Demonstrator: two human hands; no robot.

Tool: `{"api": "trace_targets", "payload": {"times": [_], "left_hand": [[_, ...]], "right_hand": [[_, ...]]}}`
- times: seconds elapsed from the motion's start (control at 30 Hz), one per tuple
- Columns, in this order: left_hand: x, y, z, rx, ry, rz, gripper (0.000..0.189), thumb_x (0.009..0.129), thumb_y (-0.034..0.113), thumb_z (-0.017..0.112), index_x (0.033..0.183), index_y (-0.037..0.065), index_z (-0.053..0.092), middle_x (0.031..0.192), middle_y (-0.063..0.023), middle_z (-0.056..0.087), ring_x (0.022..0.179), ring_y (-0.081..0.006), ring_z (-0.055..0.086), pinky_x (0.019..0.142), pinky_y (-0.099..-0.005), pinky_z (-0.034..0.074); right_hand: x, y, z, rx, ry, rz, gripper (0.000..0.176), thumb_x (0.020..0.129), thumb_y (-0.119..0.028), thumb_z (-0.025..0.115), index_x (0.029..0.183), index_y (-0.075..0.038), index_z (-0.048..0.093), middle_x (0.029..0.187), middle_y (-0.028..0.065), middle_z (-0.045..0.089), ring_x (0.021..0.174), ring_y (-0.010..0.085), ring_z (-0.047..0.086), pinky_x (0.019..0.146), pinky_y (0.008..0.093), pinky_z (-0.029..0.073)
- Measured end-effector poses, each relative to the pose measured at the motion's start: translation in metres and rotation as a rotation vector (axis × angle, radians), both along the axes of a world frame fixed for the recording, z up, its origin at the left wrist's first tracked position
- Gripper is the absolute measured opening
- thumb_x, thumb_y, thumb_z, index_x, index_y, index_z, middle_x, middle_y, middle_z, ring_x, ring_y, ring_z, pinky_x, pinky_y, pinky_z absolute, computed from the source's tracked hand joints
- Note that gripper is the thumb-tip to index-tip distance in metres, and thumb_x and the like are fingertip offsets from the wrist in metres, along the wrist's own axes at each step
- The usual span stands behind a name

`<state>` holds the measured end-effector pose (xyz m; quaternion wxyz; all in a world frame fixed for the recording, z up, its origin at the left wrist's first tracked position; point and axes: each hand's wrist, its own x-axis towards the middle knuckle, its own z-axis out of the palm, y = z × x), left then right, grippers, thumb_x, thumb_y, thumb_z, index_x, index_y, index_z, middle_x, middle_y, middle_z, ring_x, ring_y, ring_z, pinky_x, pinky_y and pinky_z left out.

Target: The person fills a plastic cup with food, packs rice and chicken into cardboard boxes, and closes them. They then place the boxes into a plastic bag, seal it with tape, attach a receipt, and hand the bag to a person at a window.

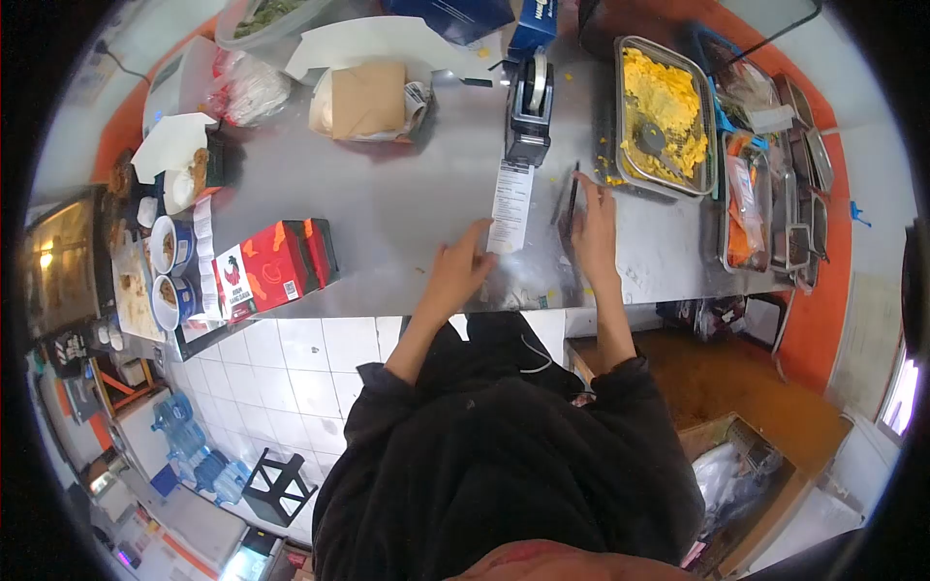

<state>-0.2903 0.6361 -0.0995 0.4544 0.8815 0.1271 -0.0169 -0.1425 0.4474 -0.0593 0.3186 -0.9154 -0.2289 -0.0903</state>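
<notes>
My left hand is at the lower end of a printed paper slip, with its fingertips by the slip's left edge. The slip lies below a black tape dispenser on the metal counter. To the right, my right hand rests at a thin dark object, its fingers close around the upper part; whether it grips it is unclear. A clear plastic piece lies between my hands.
A tray of yellow food stands at right, beside bins of packets. At left are a red box, blue-white cups and a wrapped package. The counter's front edge is near my body.
</notes>
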Motion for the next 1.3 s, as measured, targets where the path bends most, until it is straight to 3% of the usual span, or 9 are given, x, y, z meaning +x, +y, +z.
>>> {"api": "trace_targets", "payload": {"times": [0.37,0.6,0.8,0.83,0.87,0.9,1.07,1.2,1.3], "left_hand": [[-0.133,0.102,0.126,-0.226,-0.152,0.231,0.022,0.094,0.008,0.058,0.115,0.005,0.063,0.077,-0.0044,0.056,0.066,-0.0096,0.052,0.065,-0.0248,0.044],[-0.237,0.265,0.103,-0.054,-0.395,1.030,0.047,0.098,0.032,0.055,0.135,0.003,0.049,0.115,-0.0056,0.053,0.106,-0.0166,0.048,0.095,-0.0315,0.040],[-0.240,0.305,0.019,-0.683,-0.210,0.567,0.064,0.101,0.042,0.046,0.153,0.013,0.023,0.144,-0.0061,0.042,0.117,-0.0165,0.052,0.085,-0.0339,0.050],[-0.242,0.328,-0.005,-0.731,-0.124,0.486,0.066,0.101,0.046,0.045,0.153,0.013,0.022,0.145,-0.0071,0.041,0.117,-0.0184,0.053,0.088,-0.0353,0.051],[-0.234,0.326,0.016,-0.784,-0.025,0.430,0.078,0.096,0.054,0.048,0.155,0.015,0.016,0.148,-0.0108,0.037,0.123,-0.0229,0.049,0.098,-0.0417,0.045],[-0.233,0.332,0.026,-0.763,0.009,0.355,0.080,0.095,0.055,0.050,0.155,0.015,0.016,0.148,-0.0115,0.037,0.123,-0.0238,0.048,0.099,-0.0425,0.044],[-0.203,0.371,0.074,-0.361,-0.090,-0.075,0.092,0.087,0.057,0.059,0.155,0.016,0.013,0.148,-0.0149,0.035,0.128,-0.0283,0.044,0.105,-0.0466,0.038],[-0.185,0.362,0.090,-0.168,-0.132,-0.360,0.099,0.082,0.058,0.065,0.155,0.016,0.012,0.148,-0.0170,0.034,0.130,-0.0310,0.041,0.108,-0.0491,0.035],[-0.154,0.313,0.083,0.770,-0.106,-0.637,0.120,0.061,0.049,0.080,0.155,0.016,0.012,0.140,-0.0234,0.039,0.131,-0.0391,0.037,0.110,-0.0531,0.028]], "right_hand": [[0.027,0.113,0.022,0.609,0.184,-0.020,0.018,0.092,-0.009,0.061,0.109,-0.005,0.061,0.078,0.0017,0.049,0.071,0.0108,0.047,0.062,0.0251,0.040],[-0.102,0.207,0.023,0.342,0.320,0.626,0.037,0.088,-0.027,0.064,0.115,-0.003,0.056,0.112,0.0169,0.059,0.100,0.0293,0.058,0.090,0.0418,0.045],[-0.185,0.332,0.089,-0.219,0.288,1.118,0.102,0.053,-0.030,0.086,0.140,-0.007,0.038,0.139,0.0237,0.040,0.132,0.0437,0.034,0.109,0.0539,0.028],[-0.205,0.360,0.026,0.107,0.039,1.024,0.104,0.048,-0.029,0.086,0.139,-0.009,0.041,0.135,0.0245,0.044,0.130,0.0442,0.036,0.109,0.0551,0.027],[-0.210,0.418,-0.017,-0.254,0.071,1.032,0.105,0.040,-0.028,0.085,0.137,-0.012,0.047,0.129,0.0246,0.049,0.127,0.0429,0.040,0.109,0.0542,0.028],[-0.208,0.426,-0.035,0.246,-0.079,0.966,0.106,0.033,-0.032,0.085,0.132,-0.013,0.052,0.125,0.0246,0.052,0.123,0.0424,0.044,0.107,0.0532,0.030],[-0.210,0.366,0.065,-0.256,-0.074,0.660,0.116,0.038,-0.043,0.083,0.141,-0.013,0.039,0.128,0.0270,0.046,0.125,0.0435,0.040,0.107,0.0532,0.028],[-0.259,0.249,0.124,0.152,0.035,0.405,0.115,0.048,-0.043,0.084,0.147,-0.014,0.032,0.125,0.0274,0.046,0.119,0.0425,0.043,0.102,0.0496,0.033],[-0.306,0.100,0.145,0.062,0.289,0.122,0.114,0.050,-0.041,0.085,0.148,-0.015,0.031,0.120,0.0252,0.048,0.114,0.0406,0.045,0.097,0.0465,0.036]]}}
